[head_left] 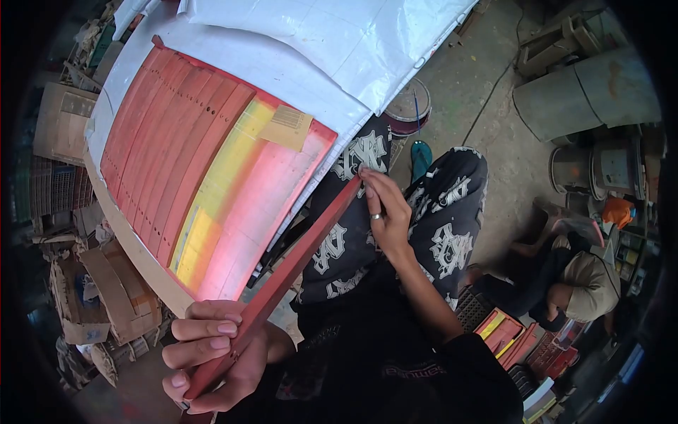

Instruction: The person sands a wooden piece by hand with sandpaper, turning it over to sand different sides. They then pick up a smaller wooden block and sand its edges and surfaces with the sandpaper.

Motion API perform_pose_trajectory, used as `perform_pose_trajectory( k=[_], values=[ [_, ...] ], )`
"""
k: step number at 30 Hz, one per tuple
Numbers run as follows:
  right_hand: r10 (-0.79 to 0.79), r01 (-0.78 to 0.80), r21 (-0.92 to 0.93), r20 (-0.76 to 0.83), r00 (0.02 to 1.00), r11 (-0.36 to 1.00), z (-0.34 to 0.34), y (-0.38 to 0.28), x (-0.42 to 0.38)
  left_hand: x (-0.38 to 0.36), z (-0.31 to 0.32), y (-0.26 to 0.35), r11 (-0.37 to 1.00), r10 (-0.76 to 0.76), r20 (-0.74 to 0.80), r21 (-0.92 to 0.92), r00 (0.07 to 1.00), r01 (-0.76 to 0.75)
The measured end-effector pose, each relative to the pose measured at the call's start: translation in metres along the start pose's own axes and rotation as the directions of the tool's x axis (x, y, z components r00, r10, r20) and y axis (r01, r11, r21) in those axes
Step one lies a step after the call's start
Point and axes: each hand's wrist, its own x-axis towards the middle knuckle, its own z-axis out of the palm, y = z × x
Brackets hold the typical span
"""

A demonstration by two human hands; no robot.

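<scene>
A long red wooden slat (293, 272) slants across my lap, held at both ends. My left hand (222, 357) is closed around its lower end, fingers over the top and thumb below. Near my knee, my right hand (387, 212), with a ring on one finger, pinches the upper end. To the left, several similar red slats (173, 134) with small holes near their ends lie side by side on a board painted red, yellow and pink (244, 205). A folded piece of brown printed paper (286, 127) rests on the board's upper right part.
White plastic sheeting (304, 35) covers the surface beneath the board. Cardboard boxes (120, 290) pile up at left. A lidded bucket (409, 102) stands beyond my knees, near a grey drum (590, 92). At right another person (590, 283) sits low near red and yellow pieces (500, 332).
</scene>
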Motion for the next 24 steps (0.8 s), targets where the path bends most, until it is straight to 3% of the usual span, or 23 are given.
perform_pose_trajectory(
  k=[7,10,12,15,19,24],
  values=[
    [-0.139,0.139,0.043,-0.003,0.990,0.989,0.003,-0.025,0.001,-0.002,0.005,0.001,1.000,0.013,-0.014,-0.004,1.000,-0.013],
    [-0.034,0.035,-0.006,0.019,0.999,0.999,0.000,-0.009,-0.001,-0.002,0.014,0.002,1.000,0.021,-0.015,-0.007,1.000,-0.021],
    [-0.090,0.089,0.014,0.042,0.995,0.996,-0.003,-0.026,0.001,-0.001,0.020,0.002,0.999,0.039,-0.053,-0.015,0.998,-0.040],
    [-0.185,0.178,0.103,0.062,0.981,0.979,-0.001,-0.054,0.003,-0.002,0.017,0.004,0.999,0.016,0.033,-0.043,0.999,-0.014],
    [-0.141,0.141,-0.003,0.040,0.989,0.990,-0.001,-0.033,0.002,-0.002,0.020,0.002,0.998,0.017,0.047,-0.055,0.999,-0.014],
    [-0.253,0.249,0.093,0.029,0.967,0.964,-0.003,-0.069,0.006,-0.003,0.025,0.002,0.998,0.037,0.077,-0.045,0.996,-0.033]
  ],
)
